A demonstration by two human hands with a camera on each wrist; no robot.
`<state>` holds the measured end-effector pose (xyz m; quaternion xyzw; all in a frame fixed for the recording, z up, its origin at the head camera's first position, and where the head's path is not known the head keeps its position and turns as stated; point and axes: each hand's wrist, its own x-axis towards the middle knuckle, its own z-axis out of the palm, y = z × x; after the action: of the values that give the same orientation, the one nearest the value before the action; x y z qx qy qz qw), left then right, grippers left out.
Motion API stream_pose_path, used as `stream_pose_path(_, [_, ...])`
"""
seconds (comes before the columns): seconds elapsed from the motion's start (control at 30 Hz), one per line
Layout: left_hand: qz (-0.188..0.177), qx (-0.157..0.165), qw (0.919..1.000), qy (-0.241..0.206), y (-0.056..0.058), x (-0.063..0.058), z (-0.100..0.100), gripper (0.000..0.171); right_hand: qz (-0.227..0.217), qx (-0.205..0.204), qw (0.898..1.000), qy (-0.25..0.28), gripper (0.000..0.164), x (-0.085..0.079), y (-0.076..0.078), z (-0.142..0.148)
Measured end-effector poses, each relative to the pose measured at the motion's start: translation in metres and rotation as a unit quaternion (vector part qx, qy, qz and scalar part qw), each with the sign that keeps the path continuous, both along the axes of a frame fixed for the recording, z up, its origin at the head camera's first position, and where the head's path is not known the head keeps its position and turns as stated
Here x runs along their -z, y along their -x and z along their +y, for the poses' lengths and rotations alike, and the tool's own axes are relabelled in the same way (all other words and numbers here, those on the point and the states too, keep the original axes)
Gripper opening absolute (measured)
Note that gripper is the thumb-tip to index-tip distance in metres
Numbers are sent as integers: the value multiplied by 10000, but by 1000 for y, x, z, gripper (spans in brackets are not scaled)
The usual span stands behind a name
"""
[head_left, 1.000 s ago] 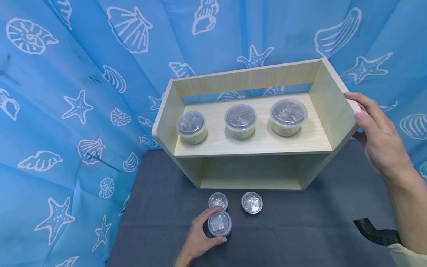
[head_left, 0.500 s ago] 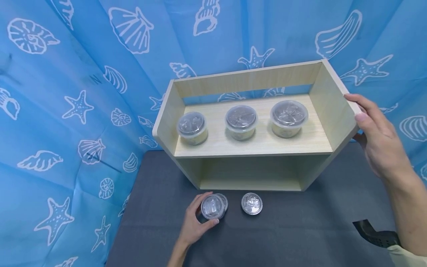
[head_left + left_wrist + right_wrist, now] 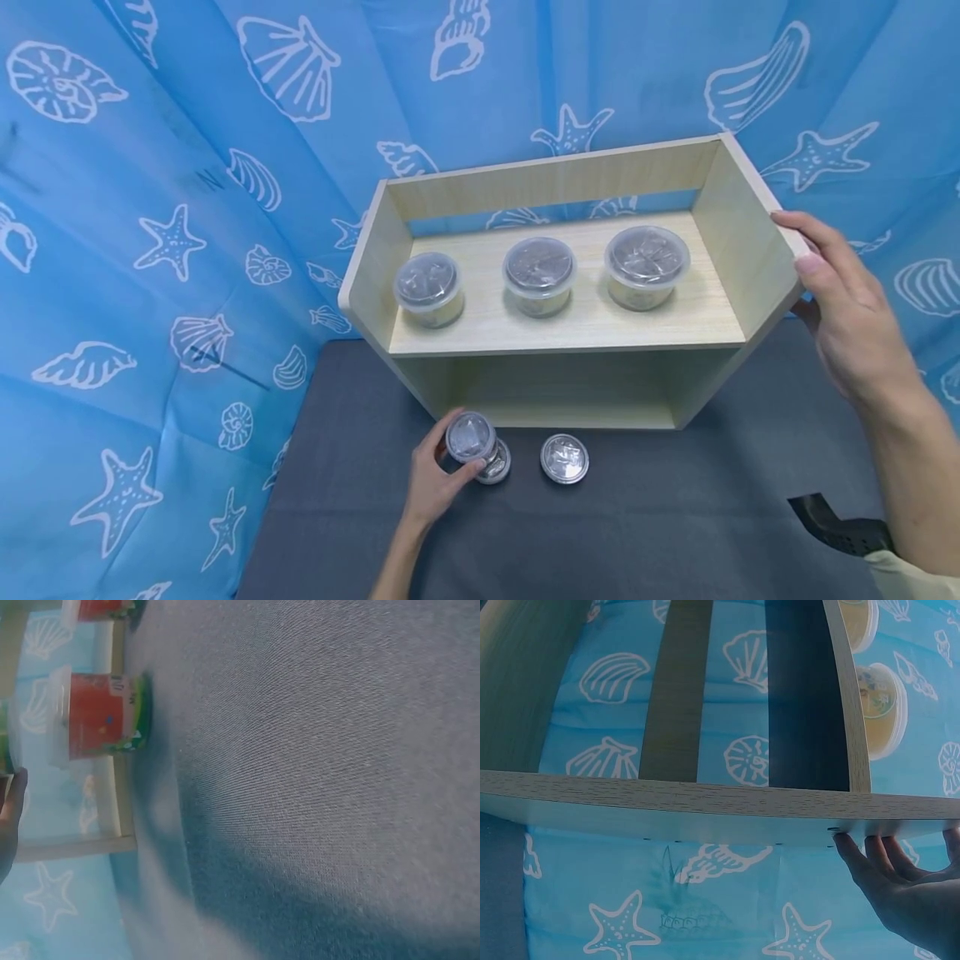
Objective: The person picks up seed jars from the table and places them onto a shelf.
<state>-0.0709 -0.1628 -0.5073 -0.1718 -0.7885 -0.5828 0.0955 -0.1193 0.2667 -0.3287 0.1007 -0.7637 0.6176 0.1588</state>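
Note:
My left hand (image 3: pixel 435 477) holds a small round tub (image 3: pixel 470 437) with a clear lid, thumb on one side and fingers on the other. The held tub overlaps a second tub (image 3: pixel 495 463) standing on the table by the shelf's lower front edge. A third tub (image 3: pixel 565 458) stands to the right. In the left wrist view, a standing tub (image 3: pixel 101 716) shows a red and green label, while only a sliver of my left hand (image 3: pixel 9 829) appears. My right hand (image 3: pixel 855 308) grips the front edge of the right side panel of the wooden shelf (image 3: pixel 750 225).
Three larger lidded tubs, at left (image 3: pixel 429 289), middle (image 3: pixel 540 277) and right (image 3: pixel 647 267), stand on the upper shelf board. Below it is the lower compartment (image 3: pixel 562 387). A dark grey cloth (image 3: pixel 637 533) covers the table. A blue shell-print curtain (image 3: pixel 187 167) hangs behind.
My left hand has moved forward and slightly left with its tub, from in front of the standing tub to beyond its left side. My right hand stays on the shelf panel.

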Motion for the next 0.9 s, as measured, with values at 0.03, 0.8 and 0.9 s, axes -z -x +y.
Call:
stream_pose_path(0.03, [12, -32, 10000, -14, 3, 6, -1, 72, 12, -38, 9999, 109, 46, 0, 0, 0])
stream_pose_path(0.8, [-239, -1111, 9933, 187, 48, 47, 4, 70, 154, -199, 9980, 579, 46, 2, 3, 0])
stream_pose_path(0.9, [-336, -1247, 9913, 265, 55, 56, 5, 71, 158, -158, 9981, 573, 46, 3, 3, -1])
